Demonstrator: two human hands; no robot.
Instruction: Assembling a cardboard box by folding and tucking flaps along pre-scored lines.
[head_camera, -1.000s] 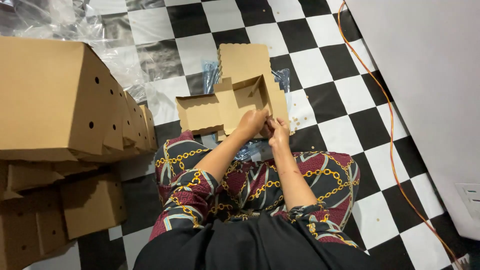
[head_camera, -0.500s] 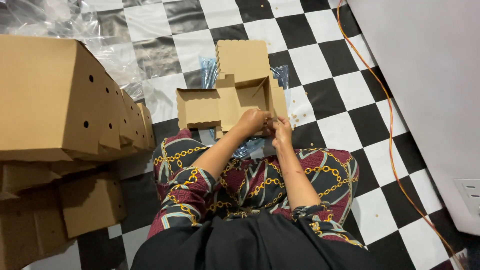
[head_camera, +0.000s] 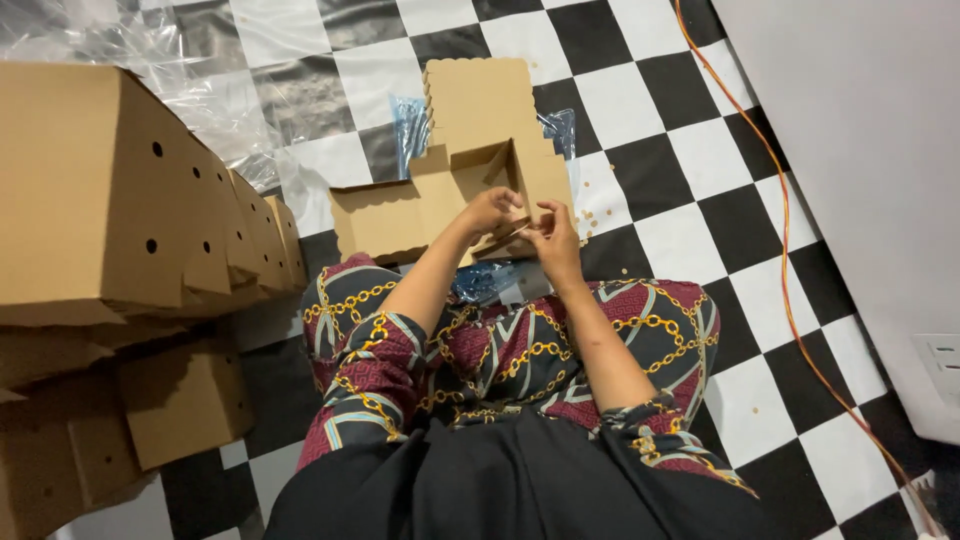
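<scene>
Scene: a person sits on a black-and-white checkered floor (head_camera: 690, 190), legs in patterned trousers (head_camera: 520, 350) stretched towards the far side, seen from above
Left hand: the left hand (head_camera: 488, 212) is closed on the near edge of a flat cardboard box blank (head_camera: 450, 180), fingers curled over a raised flap
Right hand: the right hand (head_camera: 552, 235) sits just right of the left, the two nearly touching, its fingertips pinching the same near edge of the cardboard
Box blank: half-folded, with scalloped edges, it lies on the floor just beyond the knees, one panel pointing far and another spreading left; one corner already stands up as a wall
Under the blank: blue-tinted plastic wrap (head_camera: 410, 125) shows at its far corners, and more of it (head_camera: 485, 280) lies between the knees
Left of the scene: a stack of finished cardboard boxes (head_camera: 120, 200) with round holes in their sides, more brown cartons (head_camera: 130, 410) nearer, and clear plastic sheeting (head_camera: 220, 80) spread behind them
Right of the scene: an orange cable (head_camera: 790, 260) runs along the floor beside a white wall (head_camera: 860, 130), with a wall socket (head_camera: 940, 360) near the edge
</scene>
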